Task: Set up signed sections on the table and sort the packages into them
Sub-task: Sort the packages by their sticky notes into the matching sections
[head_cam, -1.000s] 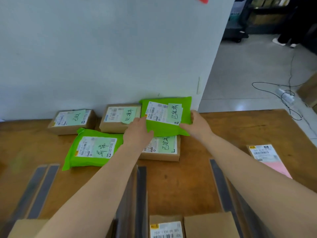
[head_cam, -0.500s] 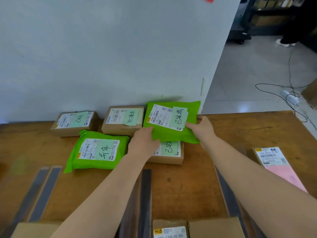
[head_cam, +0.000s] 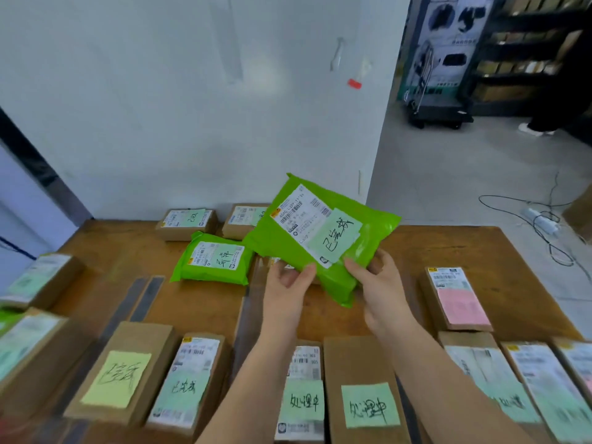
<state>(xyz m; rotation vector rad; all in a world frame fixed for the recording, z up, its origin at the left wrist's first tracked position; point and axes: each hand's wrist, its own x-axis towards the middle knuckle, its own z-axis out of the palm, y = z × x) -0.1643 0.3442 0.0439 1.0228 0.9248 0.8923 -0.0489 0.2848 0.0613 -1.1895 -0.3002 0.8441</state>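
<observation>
Near the middle of the frame the left hand [head_cam: 290, 283] pinches the lower edge of a green mailer [head_cam: 323, 238], thumb on top and fingers curled beneath; just to its right the right hand [head_cam: 376, 283] grips the same edge, thumb on the front and fingers wrapped behind. The mailer is held tilted in the air above the wooden table [head_cam: 448, 248], its white shipping label and a pale green handwritten note facing the camera.

Left of it, a second green mailer [head_cam: 213, 259] lies flat on the table with its own note. Behind that, against the white wall [head_cam: 192, 123], sit two brown boxes: one [head_cam: 187, 223] left of centre and another [head_cam: 243, 219] partly hidden by the raised mailer.

At right centre a box with a pink note [head_cam: 456, 298] lies apart from the rest. Along the bottom of the frame runs a row of brown boxes, among them one with a yellow note [head_cam: 120, 376] at lower left and one with a green note [head_cam: 368, 403] at lower centre (the writing is handwritten characters). Dark tape strips [head_cam: 145, 298] cross the tabletop left of centre. More boxes at the far left edge are blurred
</observation>
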